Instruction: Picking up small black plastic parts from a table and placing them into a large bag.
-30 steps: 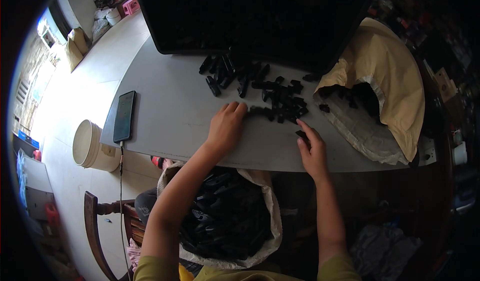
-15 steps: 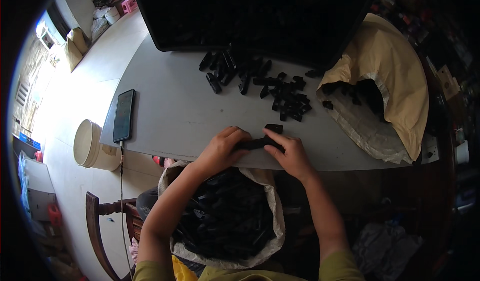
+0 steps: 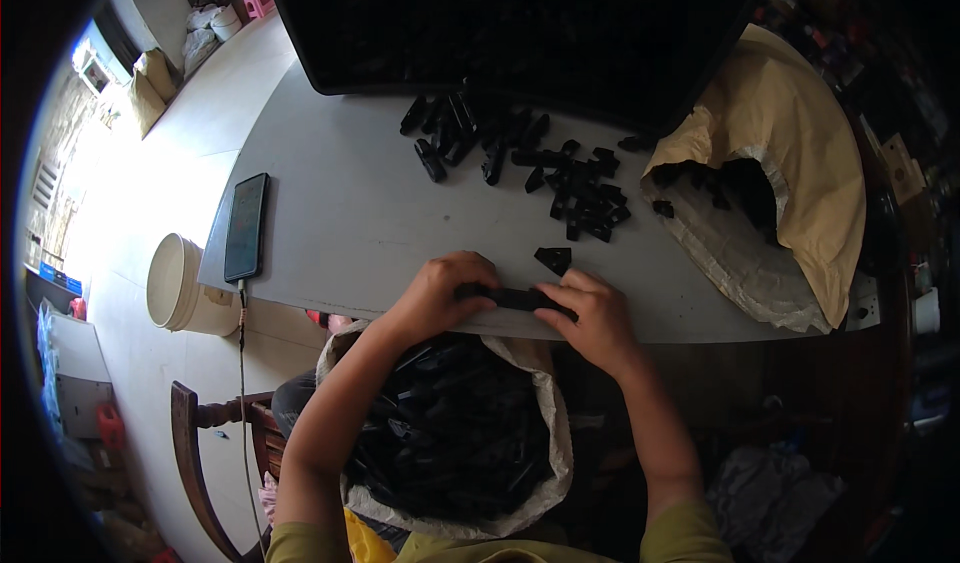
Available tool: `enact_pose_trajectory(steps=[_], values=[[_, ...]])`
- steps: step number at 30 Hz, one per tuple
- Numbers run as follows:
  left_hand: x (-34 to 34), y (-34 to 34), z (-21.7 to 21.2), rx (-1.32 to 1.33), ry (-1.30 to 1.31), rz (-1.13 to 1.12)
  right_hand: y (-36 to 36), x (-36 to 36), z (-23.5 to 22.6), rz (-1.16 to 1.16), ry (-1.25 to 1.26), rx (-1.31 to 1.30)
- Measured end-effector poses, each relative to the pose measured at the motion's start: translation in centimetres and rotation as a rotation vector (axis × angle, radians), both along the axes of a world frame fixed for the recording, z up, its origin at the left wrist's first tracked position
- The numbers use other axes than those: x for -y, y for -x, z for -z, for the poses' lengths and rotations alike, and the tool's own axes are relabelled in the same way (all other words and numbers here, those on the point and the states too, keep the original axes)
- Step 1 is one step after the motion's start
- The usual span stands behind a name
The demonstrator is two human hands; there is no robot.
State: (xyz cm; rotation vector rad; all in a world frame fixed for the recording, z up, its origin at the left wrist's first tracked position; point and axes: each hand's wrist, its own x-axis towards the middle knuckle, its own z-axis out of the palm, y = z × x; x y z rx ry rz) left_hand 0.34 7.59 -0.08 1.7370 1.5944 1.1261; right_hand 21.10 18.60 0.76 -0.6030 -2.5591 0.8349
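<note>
Bar (image 3: 517, 299): black, elongated, located above the near edge of the surface (image 3: 340, 203), between the two hands, lying roughly parallel to that edge. Whether its underside touches the surface cannot be told.

Left hand (image 3: 445, 288): fingers curled, closed around the left end of the bar, thumb along the near side. Right hand (image 3: 592, 318): fingers closed in a narrow pinch on the right end of the bar, thumb on the near side. The middle section of the bar is exposed between the hands.

A small black piece (image 3: 553, 259) with angled edges is located at the right hand, just beyond the index finger. Contact between the piece and the finger cannot be confirmed.

Farther back on the surface, short pieces form a pile (image 3: 590, 195). To its left lies a group of longer parts (image 3: 450, 128), near the edge of a large dark panel (image 3: 500, 33).

Right end of the surface: a tan bag (image 3: 800, 163), mouth open, pale lining exposed, black pieces inside. Left end: a phone (image 3: 246, 228), with a cable (image 3: 243, 363) connected at its near end.

Below the near edge, between the forearms: an open pale sack (image 3: 558, 433) containing many black parts. A bucket (image 3: 172, 283) stands on the floor to the left.
</note>
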Motion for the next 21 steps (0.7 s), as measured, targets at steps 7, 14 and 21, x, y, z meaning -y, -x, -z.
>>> enact_pose_trajectory(steps=[7,14,21], values=[[-0.3,0.2,0.5,0.013,-0.035,-0.035,0.4,0.8,1.6,-0.039,-0.158,-0.068],[0.2,-0.2,0.5,0.019,-0.039,-0.056,-0.3,0.4,2.0,-0.015,-0.131,-0.156],[0.4,-0.3,0.5,0.007,-0.039,-0.041,-0.5,0.6,2.4,0.109,0.315,-0.361]])
